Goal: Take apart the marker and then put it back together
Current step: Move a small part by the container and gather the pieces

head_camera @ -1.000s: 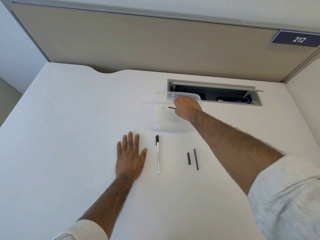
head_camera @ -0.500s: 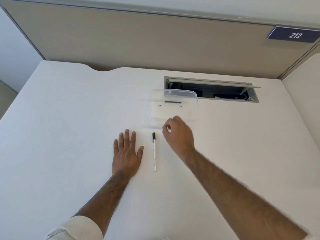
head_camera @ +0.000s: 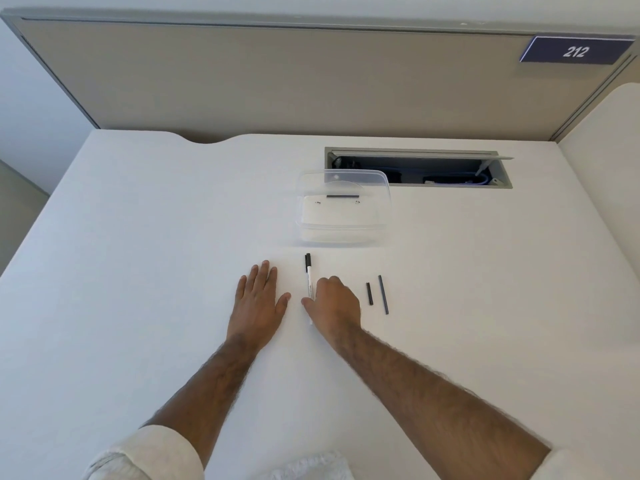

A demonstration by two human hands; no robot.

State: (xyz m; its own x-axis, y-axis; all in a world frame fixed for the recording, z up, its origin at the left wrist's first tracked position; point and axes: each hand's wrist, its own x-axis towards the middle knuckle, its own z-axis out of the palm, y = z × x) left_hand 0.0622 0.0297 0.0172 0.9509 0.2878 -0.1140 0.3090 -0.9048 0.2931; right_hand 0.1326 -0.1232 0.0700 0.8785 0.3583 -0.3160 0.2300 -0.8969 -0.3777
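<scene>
Fingers of the right hand [head_camera: 334, 301] are curling over one marker [head_camera: 308, 277]; the left hand [head_camera: 258, 299] is lying flat on the white counter [head_camera: 138, 254], two dark rods [head_camera: 375, 294] nearby.

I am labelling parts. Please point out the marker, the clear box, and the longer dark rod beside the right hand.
marker [head_camera: 308, 268]: head view, on its white barrel below the black cap.
clear box [head_camera: 383, 202]: head view, on its right wall.
longer rod [head_camera: 383, 294]: head view, at mid-length.

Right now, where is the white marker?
In the head view, the marker lies on the desk between both hands, its lower half under the right hand, its black cap pointing toward the clear box.
</scene>
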